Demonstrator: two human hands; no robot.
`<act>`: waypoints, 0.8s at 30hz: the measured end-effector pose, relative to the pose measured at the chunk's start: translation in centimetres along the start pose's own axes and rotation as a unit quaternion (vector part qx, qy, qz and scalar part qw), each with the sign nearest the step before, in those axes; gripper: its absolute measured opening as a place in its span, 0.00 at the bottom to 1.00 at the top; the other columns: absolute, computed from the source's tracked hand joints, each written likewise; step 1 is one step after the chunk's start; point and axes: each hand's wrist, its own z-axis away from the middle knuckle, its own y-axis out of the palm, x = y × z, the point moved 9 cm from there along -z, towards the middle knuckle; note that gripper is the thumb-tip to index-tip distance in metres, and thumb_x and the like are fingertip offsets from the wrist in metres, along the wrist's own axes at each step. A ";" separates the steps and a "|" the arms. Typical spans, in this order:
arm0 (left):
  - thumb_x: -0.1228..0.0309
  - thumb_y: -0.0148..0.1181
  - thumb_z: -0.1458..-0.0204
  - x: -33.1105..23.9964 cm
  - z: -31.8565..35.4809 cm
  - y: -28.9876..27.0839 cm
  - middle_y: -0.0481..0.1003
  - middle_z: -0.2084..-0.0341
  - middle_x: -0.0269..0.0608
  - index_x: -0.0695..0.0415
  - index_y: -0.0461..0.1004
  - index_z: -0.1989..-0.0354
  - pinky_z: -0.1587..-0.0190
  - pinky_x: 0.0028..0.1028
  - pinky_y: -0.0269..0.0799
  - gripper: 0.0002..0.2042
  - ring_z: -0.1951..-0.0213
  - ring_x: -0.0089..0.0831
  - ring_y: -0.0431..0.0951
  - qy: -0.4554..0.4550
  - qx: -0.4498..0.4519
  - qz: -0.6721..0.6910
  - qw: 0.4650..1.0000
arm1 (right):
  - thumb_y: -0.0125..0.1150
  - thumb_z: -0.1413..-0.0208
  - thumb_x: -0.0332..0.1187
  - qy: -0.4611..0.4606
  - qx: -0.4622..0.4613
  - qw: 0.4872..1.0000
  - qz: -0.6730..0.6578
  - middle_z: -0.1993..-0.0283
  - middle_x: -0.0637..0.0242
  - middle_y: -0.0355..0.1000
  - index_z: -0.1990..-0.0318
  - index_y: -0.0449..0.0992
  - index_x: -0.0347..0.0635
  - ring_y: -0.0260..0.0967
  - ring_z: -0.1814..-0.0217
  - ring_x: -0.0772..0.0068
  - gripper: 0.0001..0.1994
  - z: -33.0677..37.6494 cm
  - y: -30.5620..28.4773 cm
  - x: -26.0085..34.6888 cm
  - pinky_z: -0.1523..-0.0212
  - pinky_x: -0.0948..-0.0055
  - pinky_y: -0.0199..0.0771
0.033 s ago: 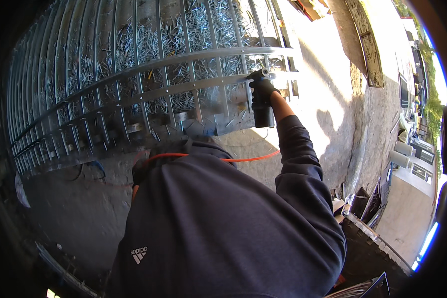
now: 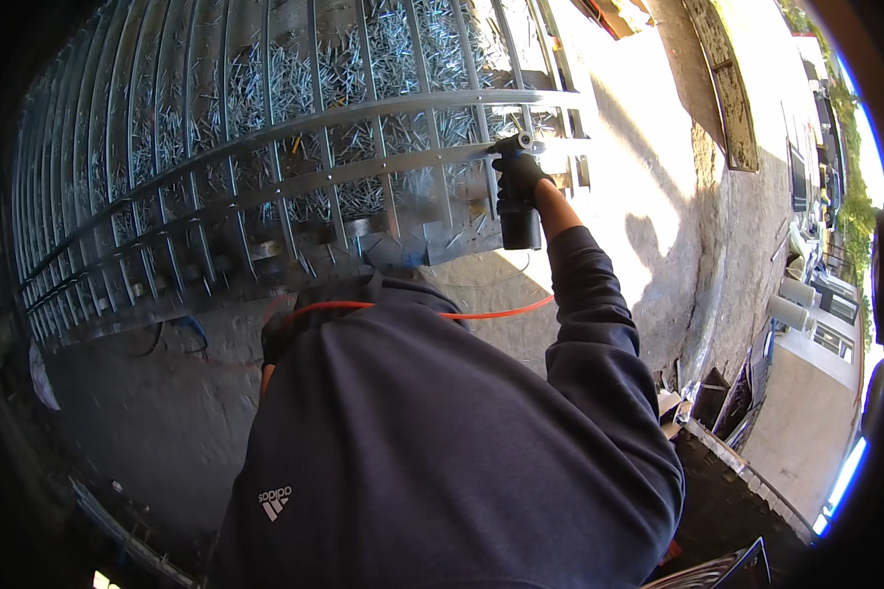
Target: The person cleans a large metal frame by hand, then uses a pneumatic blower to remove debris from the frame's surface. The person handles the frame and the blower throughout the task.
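My right hand point(image 2: 519, 181), in a black glove, is wrapped round the grip of a black rivet gun point(image 2: 521, 233) with a round end at the top and a cylindrical base. Its nose is beside the nearer rail of a grey metal picket panel point(image 2: 403, 165), near the panel's right end; whether it touches cannot be made out. My left hand point(image 2: 277, 339), also dark-gloved, is low beside my torso, mostly hidden by my dark hoodie point(image 2: 413, 432); its fingers do not show. An orange-red hose point(image 2: 501, 315) crosses in front of my torso.
Thin loose metal pins point(image 2: 344, 74) lie scattered under and between the pickets. A weathered board point(image 2: 722, 83) rests on the concrete floor point(image 2: 648, 245) at the far right. White tanks point(image 2: 791, 306) and a building stand farther right.
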 end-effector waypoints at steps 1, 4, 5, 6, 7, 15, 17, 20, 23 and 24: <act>0.60 0.69 0.45 0.0 0.0 0.0 0.83 0.64 0.47 0.54 0.81 0.58 0.58 0.40 0.79 0.12 0.62 0.45 0.84 0.000 0.001 0.003 1.000 | 0.65 0.39 0.37 -0.025 0.000 1.000 -0.011 0.74 0.64 0.66 0.50 0.73 0.48 0.69 0.76 0.63 0.13 0.3 0.1 0.0 0.74 0.55 0.79; 0.60 0.69 0.45 0.0 0.3 -0.4 0.83 0.64 0.47 0.54 0.81 0.58 0.58 0.40 0.79 0.12 0.62 0.45 0.84 -0.003 0.003 0.005 1.000 | 0.66 0.39 0.39 -0.010 0.021 0.999 -0.033 0.73 0.63 0.68 0.50 0.73 0.49 0.70 0.76 0.64 0.14 2.2 0.1 -2.8 0.75 0.56 0.79; 0.60 0.69 0.45 0.2 0.3 -0.5 0.83 0.64 0.47 0.54 0.81 0.58 0.58 0.40 0.79 0.12 0.62 0.45 0.84 -0.007 0.002 0.006 1.000 | 0.67 0.39 0.41 -0.022 0.049 0.999 0.010 0.72 0.63 0.69 0.49 0.73 0.49 0.71 0.75 0.64 0.15 3.2 0.5 -3.7 0.75 0.57 0.79; 0.60 0.69 0.45 0.2 0.5 -0.6 0.83 0.64 0.47 0.54 0.81 0.58 0.58 0.40 0.79 0.12 0.62 0.45 0.84 -0.009 0.000 0.008 1.000 | 0.69 0.40 0.42 -0.015 0.059 0.996 0.065 0.72 0.62 0.71 0.48 0.74 0.50 0.72 0.75 0.64 0.17 4.1 0.8 -5.1 0.75 0.58 0.79; 0.60 0.69 0.45 0.3 0.6 -0.6 0.83 0.64 0.47 0.54 0.81 0.58 0.58 0.40 0.79 0.13 0.62 0.45 0.84 -0.010 0.000 0.011 1.000 | 0.70 0.40 0.44 0.053 0.092 0.992 0.068 0.71 0.61 0.72 0.45 0.75 0.50 0.73 0.74 0.64 0.19 5.1 1.1 -7.3 0.76 0.60 0.78; 0.60 0.69 0.45 1.1 1.2 -0.3 0.83 0.64 0.47 0.54 0.81 0.58 0.58 0.40 0.79 0.13 0.62 0.45 0.84 -0.027 -0.010 0.026 0.999 | 0.69 0.39 0.50 0.024 0.109 0.988 0.102 0.69 0.66 0.75 0.46 0.79 0.43 0.75 0.71 0.69 0.23 5.7 1.2 -6.5 0.71 0.64 0.77; 0.60 0.69 0.45 1.2 1.4 -0.4 0.83 0.63 0.47 0.54 0.81 0.58 0.58 0.40 0.79 0.13 0.62 0.45 0.84 -0.029 -0.016 0.028 0.999 | 0.69 0.40 0.48 -0.035 0.111 0.991 0.063 0.70 0.66 0.75 0.45 0.78 0.47 0.75 0.71 0.68 0.21 4.2 1.0 -2.9 0.71 0.64 0.79; 0.60 0.69 0.45 1.3 1.4 -0.3 0.83 0.63 0.47 0.54 0.81 0.57 0.58 0.40 0.79 0.13 0.62 0.44 0.84 -0.034 -0.023 0.031 0.999 | 0.70 0.41 0.46 -0.146 0.041 0.988 0.013 0.70 0.65 0.73 0.46 0.76 0.48 0.74 0.72 0.68 0.20 1.9 -0.4 3.5 0.73 0.63 0.79; 0.60 0.69 0.45 1.3 1.5 0.0 0.83 0.63 0.47 0.54 0.81 0.57 0.58 0.40 0.79 0.13 0.61 0.44 0.84 -0.041 -0.028 0.031 0.998 | 0.70 0.42 0.47 -0.130 0.007 0.991 -0.026 0.71 0.63 0.70 0.49 0.74 0.47 0.71 0.74 0.65 0.20 0.1 -1.5 7.3 0.73 0.59 0.80; 0.60 0.69 0.45 1.4 1.4 0.1 0.83 0.63 0.47 0.54 0.81 0.57 0.58 0.39 0.79 0.13 0.61 0.44 0.84 -0.042 -0.029 0.030 0.998 | 0.70 0.42 0.48 -0.098 0.029 0.993 -0.063 0.71 0.63 0.70 0.51 0.74 0.47 0.71 0.74 0.64 0.20 -0.6 -1.2 7.8 0.73 0.59 0.81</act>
